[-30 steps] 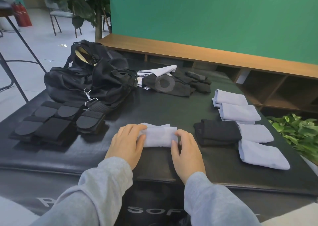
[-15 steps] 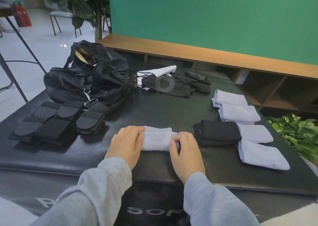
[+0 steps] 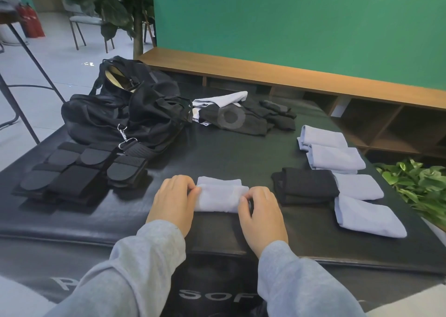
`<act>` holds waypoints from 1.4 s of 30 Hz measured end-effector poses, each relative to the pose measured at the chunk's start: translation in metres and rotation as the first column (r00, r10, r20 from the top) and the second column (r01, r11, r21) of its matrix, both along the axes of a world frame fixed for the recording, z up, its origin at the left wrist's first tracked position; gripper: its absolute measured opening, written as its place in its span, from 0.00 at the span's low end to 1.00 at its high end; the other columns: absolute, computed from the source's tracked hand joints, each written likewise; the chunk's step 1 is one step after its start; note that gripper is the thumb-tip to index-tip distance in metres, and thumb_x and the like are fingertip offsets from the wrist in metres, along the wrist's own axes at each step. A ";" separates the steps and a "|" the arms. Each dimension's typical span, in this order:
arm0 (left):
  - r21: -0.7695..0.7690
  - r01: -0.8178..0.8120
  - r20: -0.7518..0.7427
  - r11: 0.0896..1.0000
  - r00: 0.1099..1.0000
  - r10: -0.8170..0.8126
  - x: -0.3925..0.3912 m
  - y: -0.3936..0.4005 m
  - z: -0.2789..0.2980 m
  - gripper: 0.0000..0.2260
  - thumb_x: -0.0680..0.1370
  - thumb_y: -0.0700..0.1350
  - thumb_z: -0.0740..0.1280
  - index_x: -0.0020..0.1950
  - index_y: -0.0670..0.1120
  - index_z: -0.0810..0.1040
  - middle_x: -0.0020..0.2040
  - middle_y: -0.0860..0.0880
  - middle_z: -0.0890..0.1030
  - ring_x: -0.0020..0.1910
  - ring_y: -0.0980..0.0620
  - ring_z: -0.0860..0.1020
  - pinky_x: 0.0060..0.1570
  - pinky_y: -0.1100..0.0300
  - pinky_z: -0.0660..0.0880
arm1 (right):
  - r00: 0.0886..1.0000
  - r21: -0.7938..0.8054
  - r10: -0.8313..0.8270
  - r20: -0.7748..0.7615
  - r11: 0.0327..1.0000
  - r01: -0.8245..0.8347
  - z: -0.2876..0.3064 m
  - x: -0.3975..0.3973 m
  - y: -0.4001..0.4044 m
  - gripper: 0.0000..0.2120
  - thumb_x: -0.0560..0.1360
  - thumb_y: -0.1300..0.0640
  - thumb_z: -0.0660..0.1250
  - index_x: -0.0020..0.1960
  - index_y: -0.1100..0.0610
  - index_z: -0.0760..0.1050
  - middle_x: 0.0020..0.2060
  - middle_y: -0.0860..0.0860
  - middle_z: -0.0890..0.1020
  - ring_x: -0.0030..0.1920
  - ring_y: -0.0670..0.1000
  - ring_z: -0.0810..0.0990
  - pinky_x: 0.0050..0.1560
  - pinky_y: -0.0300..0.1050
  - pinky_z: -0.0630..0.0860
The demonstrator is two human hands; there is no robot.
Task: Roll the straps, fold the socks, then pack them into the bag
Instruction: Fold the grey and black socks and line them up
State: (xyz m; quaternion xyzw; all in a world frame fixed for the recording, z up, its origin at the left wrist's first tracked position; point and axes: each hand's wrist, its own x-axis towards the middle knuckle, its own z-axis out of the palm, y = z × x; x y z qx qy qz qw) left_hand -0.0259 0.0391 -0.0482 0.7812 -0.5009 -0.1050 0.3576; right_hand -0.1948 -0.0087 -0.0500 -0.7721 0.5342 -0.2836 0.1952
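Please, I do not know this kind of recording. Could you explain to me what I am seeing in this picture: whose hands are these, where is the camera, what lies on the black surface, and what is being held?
No machine here: a person works with bare hands, and a camera worn on the head looks forward and down. The left hand and the right hand grip the two ends of a light blue sock that is being folded on the black mat. To the right lie folded blue socks and a folded black pair. At the far left sits the black bag, with black straps in front of it. More unfolded socks wait at the far side.
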 end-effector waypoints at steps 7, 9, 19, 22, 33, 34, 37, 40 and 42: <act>-0.020 -0.001 0.003 1.000 1.000 0.001 -0.001 0.000 0.002 0.10 0.79 0.37 0.55 0.44 0.50 0.71 0.47 0.53 0.73 0.51 0.51 0.69 0.50 0.54 0.70 | 1.000 -0.023 -0.005 -0.011 1.000 0.005 0.000 0.000 0.000 0.06 0.78 0.54 0.58 0.42 0.52 0.66 0.45 0.43 0.70 0.49 0.45 0.68 0.48 0.38 0.67; -0.052 -0.003 -0.047 0.999 0.999 0.001 -0.001 0.001 -0.001 0.08 0.79 0.39 0.56 0.47 0.52 0.71 0.48 0.54 0.73 0.52 0.52 0.70 0.53 0.55 0.70 | 1.000 -0.031 -0.007 -0.025 1.000 0.006 -0.002 0.000 0.000 0.06 0.78 0.54 0.58 0.43 0.53 0.67 0.53 0.42 0.70 0.56 0.44 0.66 0.54 0.37 0.67; 0.058 0.199 0.269 0.978 0.941 -0.207 0.000 0.001 -0.007 0.18 0.81 0.53 0.49 0.70 0.61 0.62 0.70 0.61 0.64 0.69 0.60 0.61 0.65 0.59 0.55 | 0.999 0.102 0.023 -0.035 0.995 -0.020 0.010 -0.001 0.005 0.23 0.79 0.50 0.57 0.73 0.47 0.58 0.69 0.41 0.66 0.69 0.47 0.62 0.68 0.41 0.59; 0.133 0.225 0.303 0.965 0.918 -0.256 -0.002 -0.002 -0.006 0.18 0.82 0.53 0.48 0.72 0.62 0.58 0.74 0.62 0.59 0.71 0.62 0.58 0.65 0.61 0.53 | 0.997 0.162 0.043 -0.065 0.986 -0.032 0.010 -0.002 0.005 0.22 0.79 0.50 0.55 0.73 0.45 0.58 0.69 0.40 0.68 0.68 0.49 0.63 0.66 0.42 0.61; 0.132 0.169 -0.065 0.977 0.985 -0.161 -0.007 -0.005 0.003 0.16 0.80 0.45 0.58 0.66 0.60 0.70 0.62 0.52 0.75 0.65 0.49 0.69 0.65 0.57 0.64 | 0.995 0.255 -0.045 0.089 0.967 0.021 0.014 -0.005 0.015 0.23 0.77 0.52 0.62 0.71 0.50 0.62 0.65 0.47 0.72 0.66 0.50 0.68 0.65 0.42 0.65; 0.128 0.165 -0.146 0.978 0.979 -0.146 -0.008 -0.005 0.003 0.16 0.80 0.44 0.59 0.64 0.61 0.71 0.59 0.52 0.76 0.62 0.48 0.71 0.63 0.56 0.67 | 0.992 0.266 -0.049 0.114 0.964 0.017 0.013 -0.006 0.017 0.22 0.77 0.52 0.62 0.70 0.49 0.62 0.64 0.47 0.72 0.65 0.50 0.69 0.64 0.43 0.66; 0.087 0.198 -0.263 0.976 0.950 -0.169 -0.012 -0.005 0.006 0.14 0.80 0.42 0.60 0.60 0.60 0.73 0.50 0.53 0.76 0.53 0.51 0.74 0.59 0.56 0.71 | 0.977 0.289 -0.044 0.209 0.957 -0.018 0.011 -0.014 0.026 0.19 0.78 0.55 0.62 0.67 0.47 0.63 0.59 0.44 0.74 0.60 0.48 0.72 0.60 0.41 0.70; 0.008 0.257 -0.319 0.966 0.916 -0.242 -0.023 -0.004 0.015 0.15 0.78 0.37 0.61 0.57 0.57 0.73 0.41 0.55 0.73 0.45 0.53 0.72 0.56 0.57 0.72 | 0.936 0.305 -0.060 0.347 0.951 -0.052 0.014 -0.021 0.033 0.17 0.79 0.57 0.60 0.65 0.45 0.62 0.55 0.40 0.73 0.56 0.44 0.73 0.55 0.36 0.69; -0.041 0.297 -0.336 0.954 0.895 -0.293 -0.031 -0.007 0.022 0.17 0.77 0.35 0.62 0.55 0.58 0.72 0.46 0.53 0.77 0.48 0.52 0.75 0.55 0.60 0.72 | 0.913 0.284 -0.081 0.400 0.958 -0.040 0.018 -0.026 0.034 0.17 0.79 0.58 0.59 0.65 0.45 0.62 0.53 0.37 0.71 0.53 0.41 0.73 0.53 0.33 0.67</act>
